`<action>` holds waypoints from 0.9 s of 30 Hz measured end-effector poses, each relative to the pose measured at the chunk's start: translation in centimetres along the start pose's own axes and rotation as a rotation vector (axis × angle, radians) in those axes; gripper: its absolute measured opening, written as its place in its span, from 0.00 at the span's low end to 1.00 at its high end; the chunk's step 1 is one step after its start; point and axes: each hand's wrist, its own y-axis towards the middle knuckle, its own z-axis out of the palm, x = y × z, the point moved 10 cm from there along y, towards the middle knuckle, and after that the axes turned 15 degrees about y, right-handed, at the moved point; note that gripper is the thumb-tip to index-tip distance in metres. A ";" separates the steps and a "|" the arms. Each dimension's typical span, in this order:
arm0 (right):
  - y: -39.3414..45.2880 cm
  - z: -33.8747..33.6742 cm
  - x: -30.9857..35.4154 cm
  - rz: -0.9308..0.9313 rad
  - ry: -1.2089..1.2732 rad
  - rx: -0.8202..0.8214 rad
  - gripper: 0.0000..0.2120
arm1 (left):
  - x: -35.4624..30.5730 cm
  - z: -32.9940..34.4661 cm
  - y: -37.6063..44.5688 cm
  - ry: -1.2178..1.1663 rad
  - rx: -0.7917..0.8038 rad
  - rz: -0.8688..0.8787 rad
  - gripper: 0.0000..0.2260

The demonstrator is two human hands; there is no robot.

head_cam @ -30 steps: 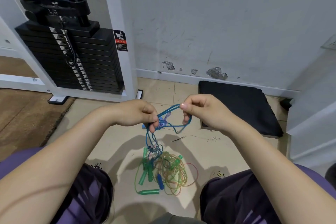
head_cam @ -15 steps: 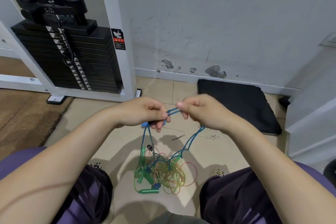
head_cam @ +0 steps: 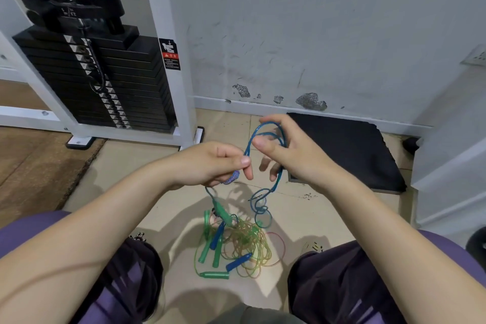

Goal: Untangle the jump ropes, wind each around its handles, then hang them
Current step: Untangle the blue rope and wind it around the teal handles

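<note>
Since half a second ago, hands drawn apart again and a fresh loop of thin blue plastic jump rope [head_cam: 265, 137] lifted: winding under way, likely. Right hand [head_cam: 286, 150] raised, fingers hooked through the loop; left hand [head_cam: 213, 163] lower, clamped on the wound striped handle [head_cam: 232, 177]. Below, tangled green and blue ropes [head_cam: 236, 242] on the floor.

Both bare forearms reach forward from the near edge and converge at mid-scene, the hands close together but apart. The left hand [head_cam: 210, 163] is curled — thumb and forefinger pinched together at its right end — gripping the blue rope [head_cam: 265, 137] and a striped handle end. The right hand [head_cam: 292, 150] sits slightly farther and higher, thumb pointing left, index finger hooked over the top of the rope's loop, lower fingers loosely spread.
</note>
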 end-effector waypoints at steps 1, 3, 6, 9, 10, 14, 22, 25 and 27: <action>0.1 -0.3 0.4 -0.034 0.005 -0.021 0.25 | 0.0 -0.2 0.1 -0.004 -0.019 -0.008 0.15; 0.2 -0.7 0.8 -0.065 -0.036 -0.032 0.17 | 0.2 -1.2 0.2 -0.035 -0.085 -0.026 0.15; 0.0 -0.7 -0.1 0.019 -0.161 0.010 0.17 | 1.0 -2.0 0.4 -0.074 -0.130 -0.068 0.13; -0.4 0.3 -0.7 0.101 -0.146 0.075 0.17 | 0.8 -1.5 0.3 -0.086 -0.091 -0.052 0.13; -0.5 0.7 -0.7 0.103 -0.113 0.095 0.14 | 0.4 -1.1 0.3 -0.088 -0.070 -0.026 0.13; -0.6 1.7 -0.4 0.079 -0.166 0.127 0.12 | -0.5 -0.1 0.2 -0.052 -0.010 0.030 0.17; -0.1 -4.3 2.4 -0.129 -0.110 -0.302 0.12 | 3.2 -2.1 0.1 0.406 -0.068 -0.166 0.07; -0.1 -4.3 1.8 -0.092 -0.072 -0.264 0.13 | 3.4 -2.5 0.2 0.280 -0.135 -0.188 0.07; 0.1 -3.7 0.9 -0.015 -0.029 -0.216 0.13 | 2.8 -2.2 0.3 0.003 -0.155 -0.137 0.08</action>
